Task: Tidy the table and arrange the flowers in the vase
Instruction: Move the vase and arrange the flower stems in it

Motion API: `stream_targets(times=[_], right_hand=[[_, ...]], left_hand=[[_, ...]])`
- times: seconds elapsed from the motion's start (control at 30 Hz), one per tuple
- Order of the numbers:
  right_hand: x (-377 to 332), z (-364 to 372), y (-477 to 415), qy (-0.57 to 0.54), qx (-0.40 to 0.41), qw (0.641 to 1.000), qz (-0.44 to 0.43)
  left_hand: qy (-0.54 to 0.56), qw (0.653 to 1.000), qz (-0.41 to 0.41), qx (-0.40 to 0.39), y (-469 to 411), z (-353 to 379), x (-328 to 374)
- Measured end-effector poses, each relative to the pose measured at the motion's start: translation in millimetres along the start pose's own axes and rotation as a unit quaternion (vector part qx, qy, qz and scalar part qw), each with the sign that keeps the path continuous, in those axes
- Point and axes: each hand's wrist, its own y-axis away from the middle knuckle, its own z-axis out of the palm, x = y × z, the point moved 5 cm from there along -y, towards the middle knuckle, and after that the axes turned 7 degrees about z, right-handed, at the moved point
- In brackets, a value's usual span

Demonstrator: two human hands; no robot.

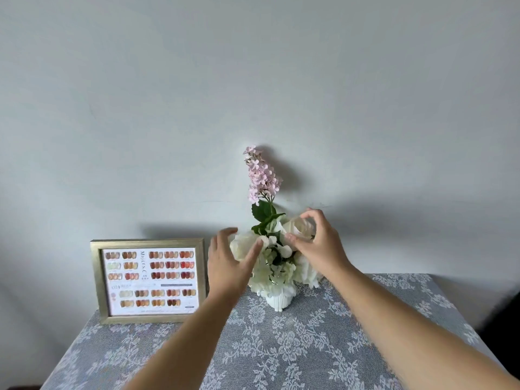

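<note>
- Leaving the framed colour chart [149, 280] standing at the left of the tabletop [281, 347] seems wise; it looks tidy already.
- Left hand [228, 266]: fingers spread loose, cupping the left white bloom [243, 246]; steady it gently.
- White vase [280, 299] stands mid-tabletop, pink spray [261, 175] upright above.
- Right hand [315, 237]: fingers pinch a white rose [295, 228]; turn it lightly, avoiding tipping the vase.

Single head cam, wide-angle, looking forward and slightly down over the near table [281, 347] edge at the vase [280, 299]. Vase near centre, close range, wall [253, 80] straight behind it fills the upper half.
</note>
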Motion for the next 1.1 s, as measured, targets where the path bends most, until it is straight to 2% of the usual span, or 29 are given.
stream_targets(times=[0.13,0.2,0.33,0.57,0.73,0.87,1.1], right_hand=[[6.8,2.3,6.4,0.040,-0.015,0.999,0.020],[4.5,7.1,7.0,0.048,-0.015,0.999,0.018],[-4.7,11.6,2.9,0.035,-0.001,0.999,0.010],[-1.7,16.5,4.7,0.103,0.001,0.994,-0.032],[-1.9,19.2,3.2,0.115,0.000,0.993,-0.037],[0.5,9.6,5.9,0.109,-0.008,0.993,-0.034],[-17.0,-13.0,-24.8,0.096,0.058,0.992,-0.049]], left_hand=[[0.008,0.993,-0.051,-0.105,25.4,15.5,-13.1],[0.024,0.990,-0.054,-0.128,25.9,20.7,-14.3],[0.017,0.990,-0.032,-0.134,10.0,19.5,-10.9],[0.008,0.988,0.008,-0.151,-3.3,19.4,-10.3],[-0.018,0.986,0.002,-0.166,-7.3,20.9,-13.3],[-0.070,0.983,0.031,-0.170,-8.9,19.3,-10.9],[-0.120,0.983,0.037,-0.135,-8.4,21.0,-3.3]])
